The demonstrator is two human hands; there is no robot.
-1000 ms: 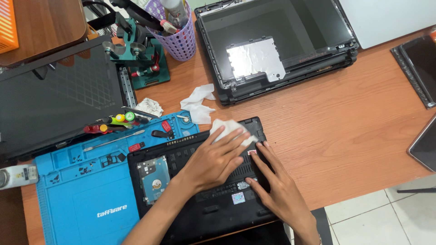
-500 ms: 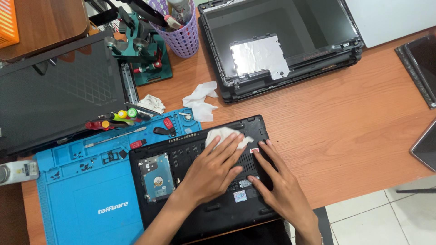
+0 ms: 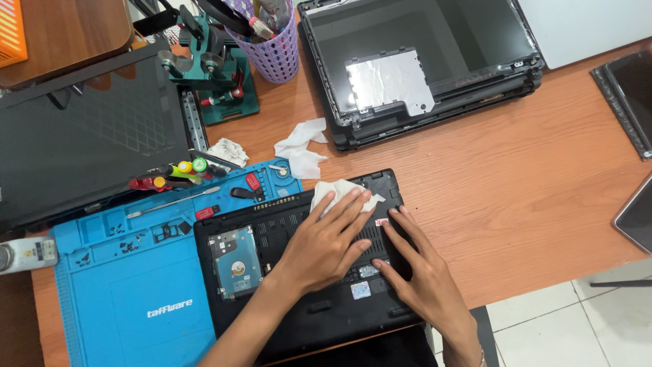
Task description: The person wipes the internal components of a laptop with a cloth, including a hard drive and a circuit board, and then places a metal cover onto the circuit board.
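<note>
My left hand [image 3: 326, 241] lies flat, fingers spread wide, pressing a white tissue [image 3: 337, 192] onto the far edge of the upturned black laptop base [image 3: 305, 272]. My right hand [image 3: 415, 275], open, rests on the base's right side, just beside the tissue.

White tissue [image 3: 337, 192] atop upturned black laptop [image 3: 299, 299]

two hands [image 3: 326, 238], three tissues [image 3: 302, 146], two laptops [image 3: 305, 272]

left hand [image 3: 319, 248] — bare, no sleeve | right hand [image 3: 421, 285] — bare, no sleeve
</note>
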